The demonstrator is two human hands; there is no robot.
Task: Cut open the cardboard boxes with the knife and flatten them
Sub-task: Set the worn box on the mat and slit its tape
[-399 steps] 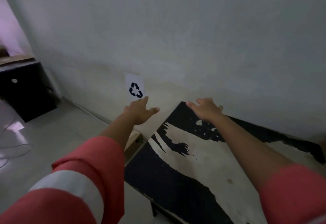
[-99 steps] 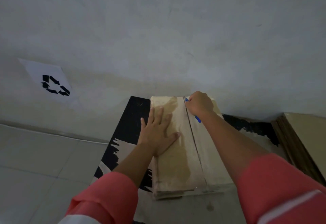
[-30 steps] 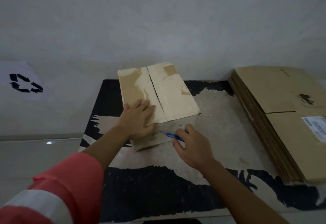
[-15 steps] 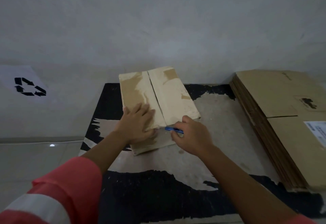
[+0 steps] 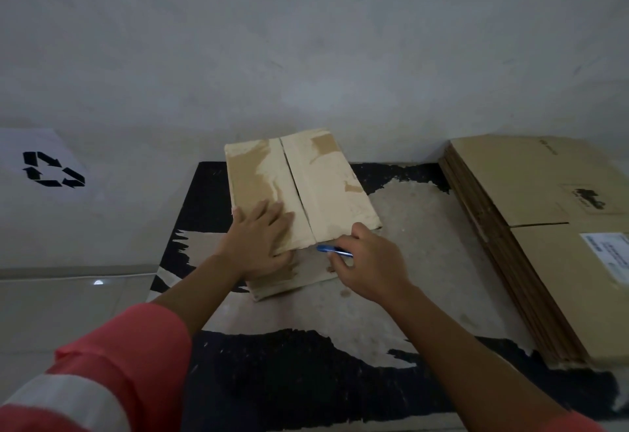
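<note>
The cardboard box (image 5: 299,193) sits toward the far-left corner of the tabletop (image 5: 418,227), its far end close to the grey plastered wall (image 5: 306,57). It is a long, low, tan rectangle, its surface blotchy with paler scuffed patches. Two top flaps meet along a straight seam that runs from the far end to the near one, and the seam shows as a thin dark gap. The left grip (image 5: 262,241) lies flat on the left flap at its near end, fingers straight and slightly spread, holding nothing. The right grip (image 5: 371,264) is curled round a slim blue knife (image 5: 332,250), whose tip points left, just beside the near edge of the flaps where the seam ends. A lower panel of the box juts out beneath both grips. The tabletop is black-coated, but the coating has worn off in ragged patches to a pale, rough layer. Along its right edge lies a thick stack of flattened cartons (image 5: 531,213), smooth brown, with a white label. Bare worn surface lies open between box and stack, and more toward the near edge. A white recycling sign (image 5: 51,169) hangs on the wall to the left
</note>
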